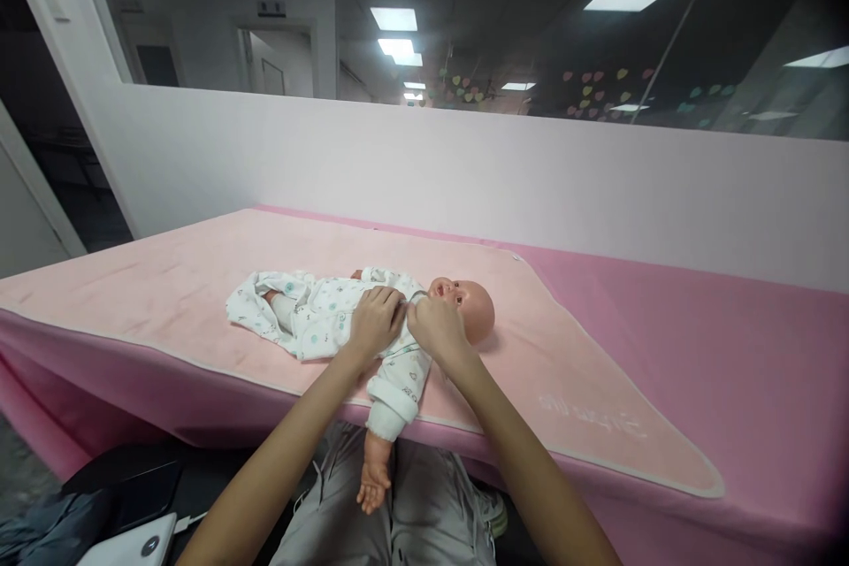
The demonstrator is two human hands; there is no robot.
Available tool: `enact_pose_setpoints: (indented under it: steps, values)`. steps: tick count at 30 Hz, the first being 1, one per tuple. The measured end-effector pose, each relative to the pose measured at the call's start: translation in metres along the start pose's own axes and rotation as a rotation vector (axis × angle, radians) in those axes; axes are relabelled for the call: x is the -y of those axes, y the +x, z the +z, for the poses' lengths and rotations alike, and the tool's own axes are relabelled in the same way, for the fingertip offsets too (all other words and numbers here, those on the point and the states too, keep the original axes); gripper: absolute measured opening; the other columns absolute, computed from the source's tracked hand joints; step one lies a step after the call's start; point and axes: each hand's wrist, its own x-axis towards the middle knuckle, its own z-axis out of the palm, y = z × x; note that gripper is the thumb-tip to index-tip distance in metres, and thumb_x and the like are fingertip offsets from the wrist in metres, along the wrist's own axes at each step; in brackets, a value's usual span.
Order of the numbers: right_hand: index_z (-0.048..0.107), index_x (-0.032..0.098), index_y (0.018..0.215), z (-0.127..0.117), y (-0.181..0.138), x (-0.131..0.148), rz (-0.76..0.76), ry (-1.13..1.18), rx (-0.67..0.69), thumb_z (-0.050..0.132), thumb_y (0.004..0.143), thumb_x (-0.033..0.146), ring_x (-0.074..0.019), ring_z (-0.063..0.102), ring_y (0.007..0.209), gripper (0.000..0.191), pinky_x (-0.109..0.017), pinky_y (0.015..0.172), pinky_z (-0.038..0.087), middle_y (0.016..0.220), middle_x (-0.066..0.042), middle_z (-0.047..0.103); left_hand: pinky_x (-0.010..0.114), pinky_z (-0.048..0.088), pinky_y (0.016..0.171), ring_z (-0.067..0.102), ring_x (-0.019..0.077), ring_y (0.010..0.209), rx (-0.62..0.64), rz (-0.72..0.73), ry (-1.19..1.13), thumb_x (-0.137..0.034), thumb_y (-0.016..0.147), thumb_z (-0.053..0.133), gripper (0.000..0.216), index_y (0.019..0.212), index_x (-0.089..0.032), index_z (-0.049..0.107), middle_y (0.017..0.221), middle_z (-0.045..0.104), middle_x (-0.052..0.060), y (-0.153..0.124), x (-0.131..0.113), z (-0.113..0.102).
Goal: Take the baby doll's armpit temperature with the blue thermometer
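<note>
A baby doll (476, 305) lies on its back, head to the right, dressed in a white patterned romper (325, 318). At the chest, near the neckline, my left hand (378, 317) has its fingers closed on the romper's front. Beside it at the collar, my right hand (436, 325) is curled shut, pinching the cloth just below the doll's chin. The fingertips of both hands are partly hidden. One doll arm (376, 470) hangs over the table's near edge, its sleeve cuff folded back. A bare part of a leg shows inside the loose romper bottom.
Under the doll is a pale pink mat (165, 283) on a table with a pink cloth (749, 354). A white wall with a window (464, 159) stands behind. At lower left are a dark phone (142, 495) and a white device (133, 544) with a cable.
</note>
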Motion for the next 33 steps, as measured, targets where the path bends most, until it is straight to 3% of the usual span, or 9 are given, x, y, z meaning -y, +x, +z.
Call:
enact_pose_setpoints:
  steps: [3,6,9,12,17,25,33]
  values:
    - [0.062,0.014,0.073,0.014,0.021,0.015,0.003,0.195,-0.246,0.025,0.090,0.028,-0.0159,0.057,0.065,0.043,-0.025,0.062,0.036,0.072,-0.010,0.064,0.036,0.039,0.076,0.049,0.0226,0.086,-0.061,0.000,-0.013,-0.019,0.080,0.044,0.021,0.098,-0.014,0.054,0.087,0.057,0.009,0.000,0.002,0.000]
    - [0.057,0.016,0.066,0.038,0.028,0.018,-0.047,0.409,-0.389,0.023,0.091,0.029,-0.0124,0.050,0.057,0.044,-0.023,0.057,0.033,0.064,-0.006,0.060,0.036,0.039,0.080,0.049,0.0218,0.088,-0.115,-0.018,-0.070,-0.016,0.079,0.044,0.021,0.097,-0.015,0.054,0.090,0.057,0.009,0.001,0.002,0.001]
    - [0.052,0.017,0.063,0.057,0.025,0.012,-0.084,0.556,-0.508,0.027,0.087,0.024,-0.0134,0.048,0.059,0.035,-0.024,0.060,0.035,0.062,-0.005,0.055,0.035,0.038,0.083,0.049,0.0212,0.092,-0.112,-0.005,-0.112,-0.015,0.079,0.043,0.017,0.090,-0.017,0.055,0.095,0.058,0.009,0.000,0.002,0.001]
    - [0.052,0.017,0.073,0.063,0.022,0.007,-0.161,0.669,-0.586,0.034,0.074,0.013,-0.0161,0.051,0.071,0.019,-0.026,0.068,0.039,0.073,-0.005,0.056,0.036,0.037,0.082,0.049,0.0217,0.091,-0.104,-0.019,-0.100,-0.016,0.080,0.045,0.016,0.091,-0.017,0.056,0.095,0.058,0.009,-0.001,0.001,0.000]
    - [0.050,0.016,0.085,0.062,0.025,0.006,-0.164,0.761,-0.576,0.034,0.057,0.006,-0.0175,0.051,0.082,0.033,-0.029,0.075,0.041,0.085,-0.006,0.054,0.034,0.035,0.082,0.049,0.0203,0.090,-0.105,-0.012,-0.086,-0.014,0.079,0.046,0.014,0.090,-0.017,0.056,0.093,0.059,0.007,-0.002,-0.001,0.000]
    - [0.050,0.016,0.087,0.063,0.023,0.007,-0.168,0.794,-0.574,0.034,0.061,0.005,-0.0168,0.051,0.081,0.032,-0.027,0.075,0.042,0.086,-0.006,0.054,0.032,0.035,0.074,0.049,0.0185,0.079,-0.113,-0.065,-0.059,-0.020,0.085,0.043,0.017,0.089,-0.020,0.060,0.080,0.058,0.005,-0.002,-0.001,-0.002]
    - [0.051,0.016,0.088,0.062,0.025,0.006,-0.267,0.811,-0.556,0.036,0.063,0.006,-0.0163,0.051,0.079,0.031,-0.027,0.074,0.042,0.085,-0.006,0.055,0.033,0.033,0.080,0.052,0.0174,0.077,-0.099,-0.122,-0.045,-0.024,0.088,0.040,0.019,0.087,-0.016,0.057,0.080,0.061,0.005,-0.001,0.001,0.002]
